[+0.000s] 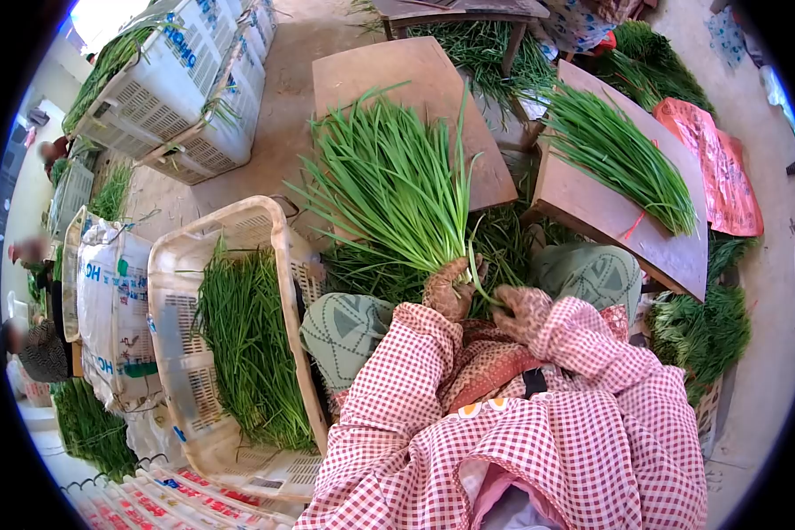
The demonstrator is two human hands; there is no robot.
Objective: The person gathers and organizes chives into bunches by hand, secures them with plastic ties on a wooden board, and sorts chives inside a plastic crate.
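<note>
My left hand [450, 287], dirty and in a checked sleeve, is closed round the lower ends of a large bunch of long green leaves [393, 177]. The leaves fan out over a brown board [362, 75] in front of my knees. Just to the right, my right hand [519, 311] pinches the lower end of a thin green stalk [476, 265] that runs up beside the bunch. The two hands are a little apart, above my lap.
A basket [283, 265] of green leaves stands at my left. On the right board [570, 190] lies another bunch [623, 159], with a red bag [711, 168] beyond. Stacked crates [163, 84] stand upper left. Blurred people are at the far left.
</note>
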